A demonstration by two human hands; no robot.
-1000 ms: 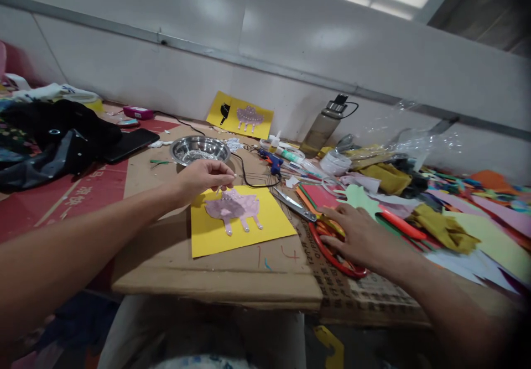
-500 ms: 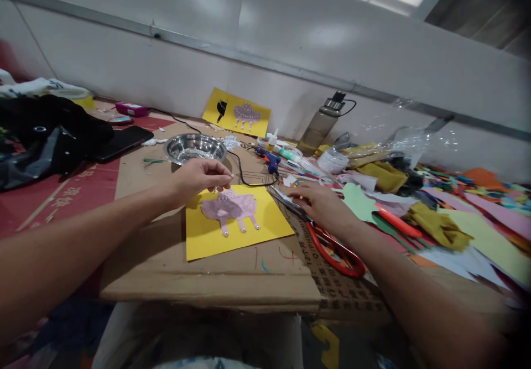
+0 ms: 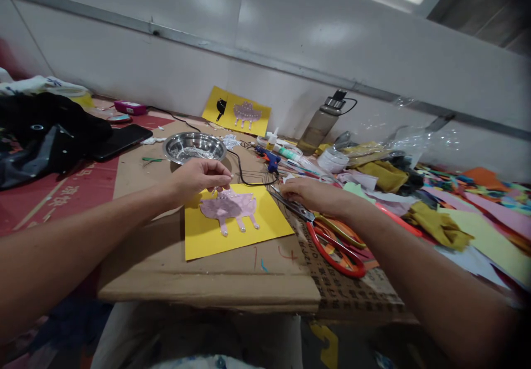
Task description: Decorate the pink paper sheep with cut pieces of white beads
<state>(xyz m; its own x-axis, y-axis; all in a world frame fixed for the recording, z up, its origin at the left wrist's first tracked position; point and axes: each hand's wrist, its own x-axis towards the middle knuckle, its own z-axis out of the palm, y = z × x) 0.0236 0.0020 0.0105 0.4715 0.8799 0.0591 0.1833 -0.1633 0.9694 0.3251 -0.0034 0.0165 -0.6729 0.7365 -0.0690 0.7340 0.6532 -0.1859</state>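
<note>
Yellow card [image 3: 267,222] lies crosswise, just under the nearer left hand [image 3: 203,180], which pinches a bead [image 3: 232,177]; right hand [image 3: 311,193], by scissors [image 3: 307,214], has unclear grip.

**Left hand [image 3: 199,181] pinched, right hand [image 3: 313,193] palm down**

Both arms reach forward, bare along the part in view. The left forearm [image 3: 108,222] slants in from the left edge, its wrist [image 3: 166,193] nearly straight. The left thumb [image 3: 219,181] and index finger [image 3: 216,165] meet at their tips; the other fingers curl beneath, partly hidden. The right forearm [image 3: 402,266] rises from the lower right corner. The right fingers [image 3: 290,185] bend downward, close together, their tips hard to make out. The hands are apart, roughly level.
</note>
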